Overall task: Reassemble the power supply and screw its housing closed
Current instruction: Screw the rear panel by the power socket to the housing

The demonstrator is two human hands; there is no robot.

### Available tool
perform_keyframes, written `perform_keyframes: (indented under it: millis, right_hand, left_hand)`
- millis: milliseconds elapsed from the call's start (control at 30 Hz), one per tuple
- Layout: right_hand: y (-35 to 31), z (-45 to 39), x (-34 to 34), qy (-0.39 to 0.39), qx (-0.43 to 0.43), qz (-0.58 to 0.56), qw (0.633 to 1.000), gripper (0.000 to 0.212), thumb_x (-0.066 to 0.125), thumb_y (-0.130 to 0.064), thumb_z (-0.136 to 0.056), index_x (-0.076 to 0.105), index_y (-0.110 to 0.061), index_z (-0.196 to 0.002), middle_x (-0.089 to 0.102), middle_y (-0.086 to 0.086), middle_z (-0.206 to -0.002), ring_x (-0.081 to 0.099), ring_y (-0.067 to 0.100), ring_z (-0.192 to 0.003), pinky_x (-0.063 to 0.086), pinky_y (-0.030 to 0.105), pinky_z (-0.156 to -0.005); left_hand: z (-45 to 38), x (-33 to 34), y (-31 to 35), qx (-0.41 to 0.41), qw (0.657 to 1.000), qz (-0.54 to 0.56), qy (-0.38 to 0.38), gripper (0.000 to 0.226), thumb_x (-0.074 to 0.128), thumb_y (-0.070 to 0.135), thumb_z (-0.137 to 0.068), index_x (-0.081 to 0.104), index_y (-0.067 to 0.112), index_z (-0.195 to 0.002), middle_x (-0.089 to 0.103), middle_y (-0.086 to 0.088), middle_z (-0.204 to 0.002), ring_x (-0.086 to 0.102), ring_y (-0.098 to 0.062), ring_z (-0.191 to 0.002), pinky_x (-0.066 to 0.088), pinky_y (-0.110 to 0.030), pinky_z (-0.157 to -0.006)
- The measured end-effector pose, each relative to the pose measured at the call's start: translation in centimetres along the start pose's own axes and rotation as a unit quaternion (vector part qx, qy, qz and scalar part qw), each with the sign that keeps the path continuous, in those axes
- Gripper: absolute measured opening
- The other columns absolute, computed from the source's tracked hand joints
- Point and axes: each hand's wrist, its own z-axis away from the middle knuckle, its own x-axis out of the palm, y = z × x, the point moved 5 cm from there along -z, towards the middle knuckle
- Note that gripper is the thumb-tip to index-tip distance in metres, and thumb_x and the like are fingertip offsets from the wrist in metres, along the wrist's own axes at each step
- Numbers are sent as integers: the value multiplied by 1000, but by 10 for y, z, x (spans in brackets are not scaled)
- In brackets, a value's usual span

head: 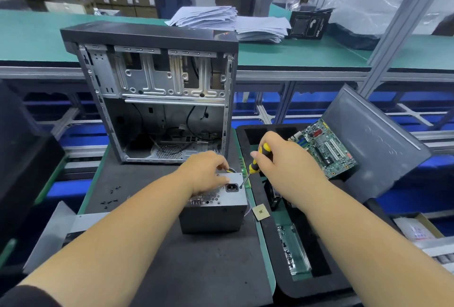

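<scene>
Two hands work over the power supply (213, 204), which stands on the dark mat (152, 252) just in front of the open computer case (157, 95), socket face up. From the head camera, the left hand (205, 174) presses down on the vented top with fingers curled over the far edge, steadying the box. The right hand (282, 161) grips a yellow-and-black screwdriver (256, 161), its tip set at a screw just right of the power socket (231, 187), close to the housing's right edge.

My guess is a corner screw is being driven. The shaft leans, so the tip could cam out and skid off the edge toward the loose chip (261, 212) lying just beside the box, or the screw could go in crooked. If the left hand eases, the box may twist under the torque.

Room is tight on the right: the black foam tray (317, 289) with the motherboard (326, 149) sits just past the mat's edge. Small loose screws (110, 200) lie well apart on the left, where the mat offers free space.
</scene>
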Motion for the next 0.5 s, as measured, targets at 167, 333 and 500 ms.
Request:
perform_keyframes:
  millis: [167,333,500]
  right_hand:
    - [7,1,-7,37,-37,-75,996,20,51,-38,-98,47,-20,-90,65,-4,-71,58,20,-68,50,39,-63]
    - [8,0,-4,71,-52,-194,977,10,55,-35,-96,53,-30,-87,61,-6,-69,54,13,-60,43,33,-54]
    - [-13,-3,24,20,-37,-346,937,13,57,-26,-95,63,-37,-92,71,-11,-76,58,-2,-60,39,10,-47]
  left_hand:
    - [40,-16,-7,-36,990,66,123,21,67,37,-89,64,32,-109,56,14,-107,56,-8,-104,44,-29,-94]
    - [96,-29,-21,-121,951,180,221,16,67,27,-89,63,40,-96,62,19,-101,56,7,-94,42,-19,-86]
    - [159,-42,-39,-190,904,213,319,18,69,17,-87,67,34,-89,66,18,-93,60,0,-89,44,-18,-82]
